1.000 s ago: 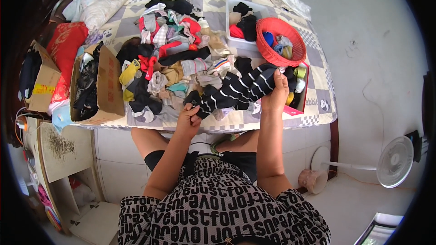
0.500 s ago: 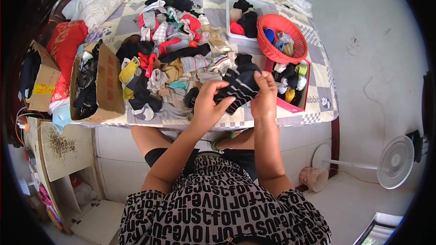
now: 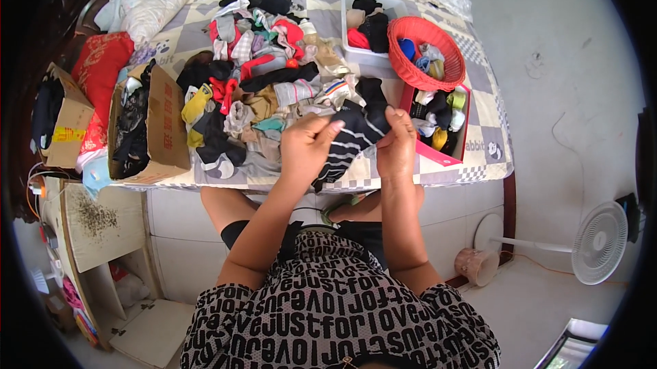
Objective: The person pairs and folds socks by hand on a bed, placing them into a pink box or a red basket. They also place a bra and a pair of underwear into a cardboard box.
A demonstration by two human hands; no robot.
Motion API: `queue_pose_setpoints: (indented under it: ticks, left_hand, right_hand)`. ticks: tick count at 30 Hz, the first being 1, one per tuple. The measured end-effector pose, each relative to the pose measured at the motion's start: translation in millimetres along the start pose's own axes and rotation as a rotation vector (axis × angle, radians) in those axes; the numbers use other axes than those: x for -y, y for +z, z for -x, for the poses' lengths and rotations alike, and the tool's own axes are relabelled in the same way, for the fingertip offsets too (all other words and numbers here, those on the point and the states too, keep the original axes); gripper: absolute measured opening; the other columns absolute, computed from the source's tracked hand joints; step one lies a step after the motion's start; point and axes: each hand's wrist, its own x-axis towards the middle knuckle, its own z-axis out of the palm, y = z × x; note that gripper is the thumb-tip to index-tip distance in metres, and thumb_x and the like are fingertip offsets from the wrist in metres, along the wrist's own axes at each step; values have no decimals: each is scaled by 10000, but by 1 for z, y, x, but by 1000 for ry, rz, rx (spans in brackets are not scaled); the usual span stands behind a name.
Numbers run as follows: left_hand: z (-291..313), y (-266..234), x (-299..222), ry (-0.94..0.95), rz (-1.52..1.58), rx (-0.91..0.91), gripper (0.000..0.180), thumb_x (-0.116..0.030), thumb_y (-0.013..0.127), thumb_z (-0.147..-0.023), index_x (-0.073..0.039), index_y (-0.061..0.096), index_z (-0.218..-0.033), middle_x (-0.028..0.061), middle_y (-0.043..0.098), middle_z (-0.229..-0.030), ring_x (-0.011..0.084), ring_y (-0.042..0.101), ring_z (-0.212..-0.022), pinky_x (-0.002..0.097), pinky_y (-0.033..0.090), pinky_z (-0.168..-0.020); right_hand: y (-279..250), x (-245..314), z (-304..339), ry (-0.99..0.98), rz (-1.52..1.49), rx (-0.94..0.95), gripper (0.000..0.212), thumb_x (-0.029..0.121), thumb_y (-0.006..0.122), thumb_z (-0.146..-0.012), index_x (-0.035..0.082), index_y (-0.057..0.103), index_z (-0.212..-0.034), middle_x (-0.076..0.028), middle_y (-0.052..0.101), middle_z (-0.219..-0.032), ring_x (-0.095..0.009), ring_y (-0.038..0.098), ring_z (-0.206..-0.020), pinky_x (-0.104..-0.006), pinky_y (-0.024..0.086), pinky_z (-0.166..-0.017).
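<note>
L hand [image 3: 304, 148] nearer R hand [image 3: 397, 149] vs 1s ago. Both pinch striped blk sock(s) [image 3: 352, 138], end ~7 o'clock; prob. best smoothed flat.

Socks [image 3: 262, 103] on bed [image 3: 323, 10], 2 boxes [image 3: 166, 126] L, basket [image 3: 428, 32] R

Patterned bed [image 3: 320, 13]: sock pile [image 3: 263, 102], cardboard box [image 3: 168, 126], white bin [image 3: 369, 58].

bed [image 3: 321, 8], with checked sheet [image 3: 491, 119] in grey and cream; floor [image 3: 195, 259], pale, tile joints visible; cabinet [image 3: 102, 222], low, left side, open compartment, dark-speckled panel; fan [image 3: 599, 242], white, standing, right side; bucket [image 3: 477, 266], pinkish, just beside fan base [image 3: 488, 231].
</note>
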Motion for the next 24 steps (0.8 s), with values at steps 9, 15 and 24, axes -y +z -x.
queue_pose_setpoints:
  ticks: [9,15,24]
  left_hand:
    - [-14,-9,23,-173,399,-282,214,-143,591,-881,-25,505,-724,-86,402,-622,7,289,-554,183,227,-474]
    - [-8,2,25,-279,464,-192,136,-137,579,-886,-21,537,-830,-73,446,-618,4,325,-545,179,254,-476]
    - [-1,12,15,-273,438,35,157,-164,572,-888,-7,561,-887,-42,522,-659,18,408,-584,189,328,-509]
  right_hand:
    - [-13,10,-6,-71,7,-23,110,156,628,-839,128,581,-743,67,576,-638,10,419,-438,-137,275,-372]
    - [4,8,10,-22,89,6,51,120,626,-836,118,587,-803,52,585,-720,-22,533,-575,-147,408,-441]
    - [35,-15,27,82,192,235,135,133,595,-866,25,584,-947,-20,594,-877,-79,568,-780,-245,531,-655]
